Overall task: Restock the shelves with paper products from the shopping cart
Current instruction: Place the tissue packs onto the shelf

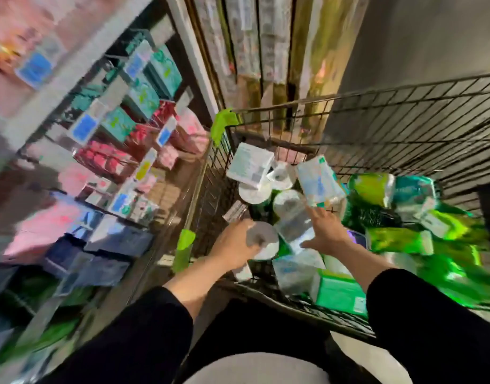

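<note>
Inside cart (404, 106), left hand (232, 245) gripping paper roll (266, 241), right hand (325, 231) spread, touching wrapped pack (296, 225)

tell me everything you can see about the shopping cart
The shopping cart is a dark wire-mesh basket with bright green plastic corner guards. It stands beside the shelves, seen from above, and holds a loose heap of wrapped paper rolls and green and white packs. Both hands are inside it: the left hand grips a white roll, and the right hand spreads its fingers over a wrapped pack.

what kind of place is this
Most likely a shop aisle: a wire cart full of wrapped paper packs, and beside it shelves of boxed goods with price tags.
</note>
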Motion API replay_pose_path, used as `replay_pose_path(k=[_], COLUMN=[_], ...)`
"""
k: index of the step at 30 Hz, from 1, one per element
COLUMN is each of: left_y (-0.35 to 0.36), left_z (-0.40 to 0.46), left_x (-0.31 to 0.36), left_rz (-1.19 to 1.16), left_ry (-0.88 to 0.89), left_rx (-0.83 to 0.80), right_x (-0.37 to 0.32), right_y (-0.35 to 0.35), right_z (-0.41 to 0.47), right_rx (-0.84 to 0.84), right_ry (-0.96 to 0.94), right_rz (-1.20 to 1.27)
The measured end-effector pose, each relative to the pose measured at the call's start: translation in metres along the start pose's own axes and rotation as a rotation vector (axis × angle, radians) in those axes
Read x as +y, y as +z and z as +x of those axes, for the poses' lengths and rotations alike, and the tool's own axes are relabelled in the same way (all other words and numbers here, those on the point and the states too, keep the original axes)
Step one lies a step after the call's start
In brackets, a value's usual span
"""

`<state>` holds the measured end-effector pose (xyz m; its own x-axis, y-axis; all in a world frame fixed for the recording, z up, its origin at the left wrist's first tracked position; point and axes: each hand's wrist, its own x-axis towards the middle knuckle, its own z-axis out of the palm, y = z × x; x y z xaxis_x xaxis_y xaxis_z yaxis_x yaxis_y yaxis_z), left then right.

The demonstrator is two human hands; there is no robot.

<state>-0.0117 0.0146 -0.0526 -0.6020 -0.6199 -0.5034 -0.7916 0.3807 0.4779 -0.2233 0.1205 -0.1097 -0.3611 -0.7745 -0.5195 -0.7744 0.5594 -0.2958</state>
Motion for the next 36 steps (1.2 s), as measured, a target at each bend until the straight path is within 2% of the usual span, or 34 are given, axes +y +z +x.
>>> replay_pose_path(k=[3, 5, 7, 10, 13, 15, 19, 23, 25, 30, 32, 35, 36], left_y=[0.014, 0.024, 0.031, 0.037, 0.045, 0.047, 0.064, 0.057, 0.055, 0.051, 0.050, 0.048, 0.048], left_z=[0.016, 0.028, 0.035, 0.038, 0.042, 0.045, 0.059, 0.058, 0.056, 0.050, 0.050, 0.052, 0.052], left_x=[0.008, 0.012, 0.017, 0.027, 0.028, 0.027, 0.002, 0.012, 0.019, 0.017, 0.013, 0.008, 0.005], left_rz=[-0.035, -0.088, -0.152, -0.251, -0.350, -0.318, -0.401, -0.675, -0.838, -1.114, -1.140, -1.133, -1.119], left_ry=[-0.030, -0.056, -0.067, -0.111, -0.145, -0.163, -0.208, -0.343, -0.356, -0.355, -0.351, -0.440, -0.445], left_rx=[-0.045, -0.087, -0.090, -0.063, -0.015, -0.049, -0.073, -0.036, -0.068, -0.070, -0.047, 0.088, 0.125], right_x=[0.010, 0.015, 0.018, 0.023, 0.031, 0.036, 0.037, 0.035, 0.032, 0.021, 0.028, 0.049, 0.056], right_y=[0.011, 0.010, 0.007, 0.003, 0.008, 0.015, 0.008, 0.001, 0.000, -0.009, -0.009, -0.018, -0.024], right_z=[0.015, 0.026, 0.033, 0.038, 0.038, 0.037, 0.026, 0.022, 0.021, 0.022, 0.035, 0.063, 0.073], right_rx=[0.046, 0.080, 0.036, -0.003, -0.084, -0.146, -0.127, -0.211, -0.268, -0.370, -0.180, 0.358, 0.470], right_ry=[0.061, 0.145, 0.180, 0.164, 0.251, 0.251, 0.161, 0.060, 0.047, 0.056, 0.089, 0.286, 0.378], right_rz=[0.129, 0.371, 0.560, 0.696, 0.728, 0.737, 1.026, 1.214, 1.273, 1.251, 1.177, 0.909, 0.815])
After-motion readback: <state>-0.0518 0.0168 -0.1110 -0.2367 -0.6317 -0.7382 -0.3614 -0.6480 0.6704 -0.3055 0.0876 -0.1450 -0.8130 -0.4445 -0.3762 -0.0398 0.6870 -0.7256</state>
